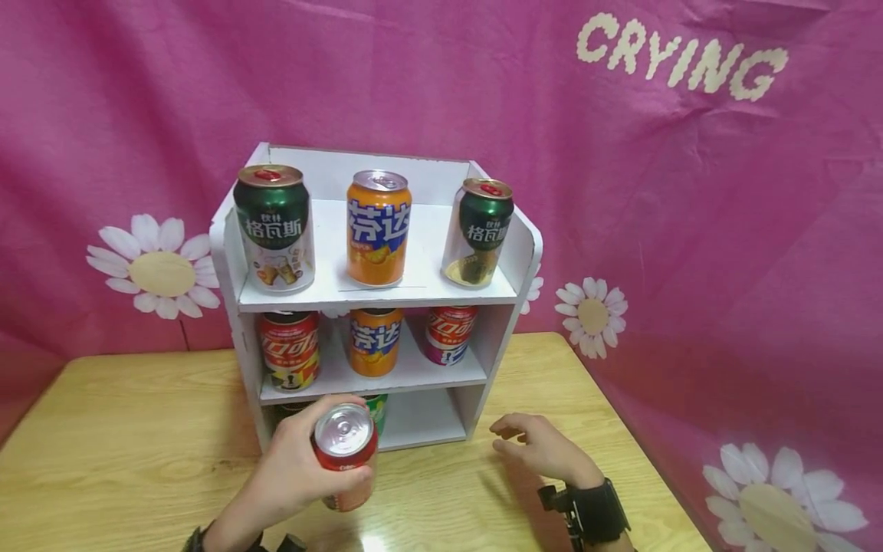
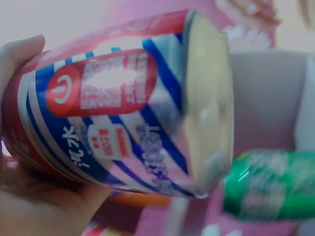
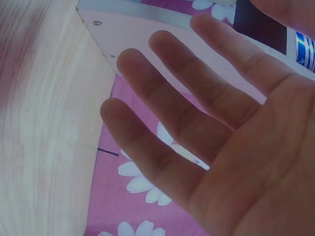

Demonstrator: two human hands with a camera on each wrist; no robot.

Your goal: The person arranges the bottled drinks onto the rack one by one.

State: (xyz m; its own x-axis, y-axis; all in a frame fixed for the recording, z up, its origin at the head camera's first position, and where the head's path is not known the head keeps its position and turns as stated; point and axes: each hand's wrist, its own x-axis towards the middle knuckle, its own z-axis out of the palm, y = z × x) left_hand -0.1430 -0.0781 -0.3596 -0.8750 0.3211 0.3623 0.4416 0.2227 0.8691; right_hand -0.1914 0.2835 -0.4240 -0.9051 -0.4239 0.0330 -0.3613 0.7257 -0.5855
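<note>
My left hand (image 1: 290,464) grips a red soda can (image 1: 346,433) with a silver top, in front of the bottom shelf. In the left wrist view, the can (image 2: 118,103) shows blue and white stripes and its metal base, with fingers wrapped around its other end. Just behind it, a green can (image 1: 376,410) stands on the bottom level, partly covered by the hand. My right hand (image 1: 545,448) holds nothing and hovers over the table to the right of the shelf. The right wrist view has its fingers (image 3: 162,98) spread and nearly straight.
A white three-level shelf (image 1: 428,418) stands on the wooden table (image 1: 138,429). On top are an orange can (image 1: 378,261) between two green-topped cans (image 1: 274,230). The middle level holds another orange can (image 1: 375,341) and two red cans (image 1: 290,349). A pink flowered cloth (image 1: 655,230) hangs behind.
</note>
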